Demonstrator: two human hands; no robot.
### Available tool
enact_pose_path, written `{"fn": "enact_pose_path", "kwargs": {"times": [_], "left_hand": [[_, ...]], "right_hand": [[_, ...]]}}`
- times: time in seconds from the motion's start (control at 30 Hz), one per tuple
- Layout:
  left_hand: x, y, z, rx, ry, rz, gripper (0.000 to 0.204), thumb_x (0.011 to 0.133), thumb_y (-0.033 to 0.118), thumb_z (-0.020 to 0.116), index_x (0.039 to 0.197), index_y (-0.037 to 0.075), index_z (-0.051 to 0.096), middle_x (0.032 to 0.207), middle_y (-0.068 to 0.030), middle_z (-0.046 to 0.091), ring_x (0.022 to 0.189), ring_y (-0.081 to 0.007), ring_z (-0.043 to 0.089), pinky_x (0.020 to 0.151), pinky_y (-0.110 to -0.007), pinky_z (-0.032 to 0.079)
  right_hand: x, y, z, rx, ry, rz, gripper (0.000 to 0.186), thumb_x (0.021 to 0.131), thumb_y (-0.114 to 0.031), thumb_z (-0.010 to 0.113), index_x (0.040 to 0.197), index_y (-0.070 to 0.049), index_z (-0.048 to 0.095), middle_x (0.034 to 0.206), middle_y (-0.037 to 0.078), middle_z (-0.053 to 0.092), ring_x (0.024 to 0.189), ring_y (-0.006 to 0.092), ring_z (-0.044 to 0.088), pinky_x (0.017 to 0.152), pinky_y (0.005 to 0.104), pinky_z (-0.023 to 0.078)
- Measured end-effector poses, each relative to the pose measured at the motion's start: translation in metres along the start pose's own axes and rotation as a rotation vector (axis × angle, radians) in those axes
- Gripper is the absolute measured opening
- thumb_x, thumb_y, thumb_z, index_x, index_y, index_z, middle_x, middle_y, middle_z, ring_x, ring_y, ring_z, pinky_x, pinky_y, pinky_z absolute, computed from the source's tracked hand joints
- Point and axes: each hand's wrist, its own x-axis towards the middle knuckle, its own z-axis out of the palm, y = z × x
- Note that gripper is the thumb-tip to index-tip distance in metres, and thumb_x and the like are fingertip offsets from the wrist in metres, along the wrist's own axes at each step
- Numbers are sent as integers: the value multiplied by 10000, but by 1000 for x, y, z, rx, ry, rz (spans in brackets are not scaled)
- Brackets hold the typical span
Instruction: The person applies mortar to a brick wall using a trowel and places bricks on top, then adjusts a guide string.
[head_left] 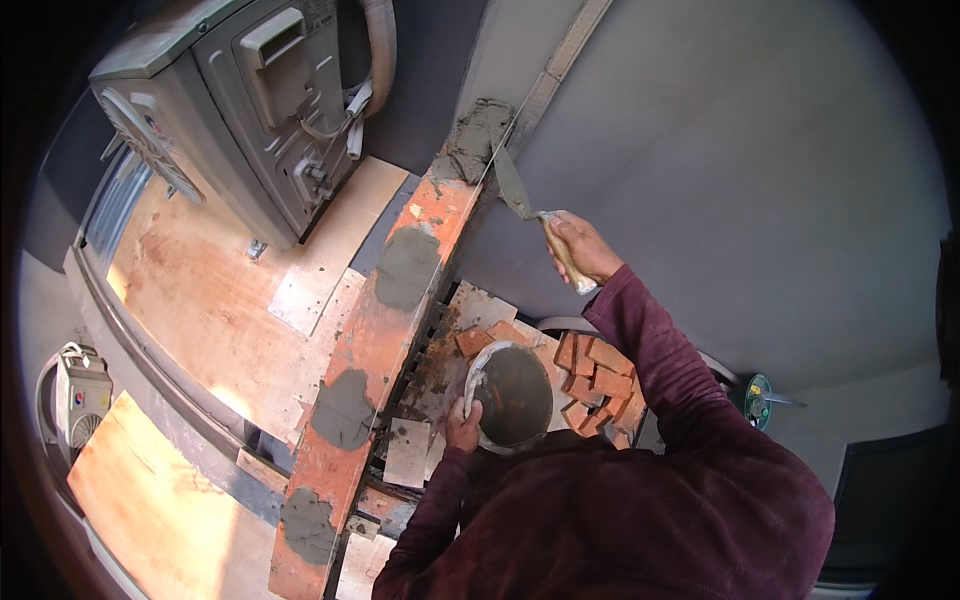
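Observation:
My right hand [580, 245] is closed round the wooden handle of a trowel [513, 186]. The blade lies against the edge of a mound of grey mortar [478, 140] at the far end of a brick course [385, 340]. More mortar patches [342, 408] are spaced along the orange bricks towards me. A taut string line [425, 290] runs along the course's right edge. My left hand [463, 425] grips the pale rim of a round bucket [514, 397], which is tilted and dark grey inside; how much mortar it holds I cannot tell.
Loose orange bricks [605, 375] are piled right of the bucket. A grey wall [720, 200] rises on the right. An air-conditioner outdoor unit [240, 110] stands left of the course, above plywood sheets [190, 290]. Behind my right arm sits a green container [757, 400] with tools.

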Motion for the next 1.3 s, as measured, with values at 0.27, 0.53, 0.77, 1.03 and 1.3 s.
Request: {"fn": "enact_pose_path", "kwargs": {"times": [0.27, 0.53, 0.77, 1.03, 1.3], "left_hand": [[-22, -30, -7, -202, 48, -131, 305, 939, 264, 598, 1096, 2, 596, 1033, -53, 619, 954, -129, 547, 857, -292, 438], [-24, -55, -32, 111, 20, -297, 223, 940, 271, 608, 863, 66, 569, 761, 35, 530, 715, -75, 448, 679, -269, 402], [21, -108, 37, 360, 32, -345, 259, 928, 320, 625, 940, 60, 622, 818, -17, 606, 714, -126, 522, 678, -293, 441], [42, -224, 338, 70, -321, -578, 201, 895, 265, 689, 943, 76, 642, 796, -1, 598, 651, -90, 520, 548, -271, 428], [25, -335, 674, -271, -184, -635, 148, 815, 96, 706, 937, 49, 636, 843, -39, 633, 738, -140, 573, 686, -314, 480]], "right_hand": [[0, 98, 91, 72, 177, -141, 300, 994, -278, 386, 1070, 4, 457, 776, 153, 560, 513, 271, 585, 526, 383, 493], [-87, 198, 51, -49, 195, -211, 355, 973, -292, 422, 1147, 13, 474, 1029, 258, 608, 1027, 441, 564, 888, 492, 424], [-280, 361, -54, 58, 431, 265, 469, 934, -345, 526, 1219, 27, 500, 1059, 259, 616, 1029, 414, 580, 886, 433, 451], [-481, 557, -93, 555, 943, 888, 347, 808, -145, 669, 1064, 8, 492, 804, 111, 554, 489, 162, 542, 460, 342, 464], [-511, 565, -102, 943, 843, 964, 228, 858, -109, 624, 1009, -39, 468, 631, 32, 490, 429, 120, 508, 375, 275, 421]]}}
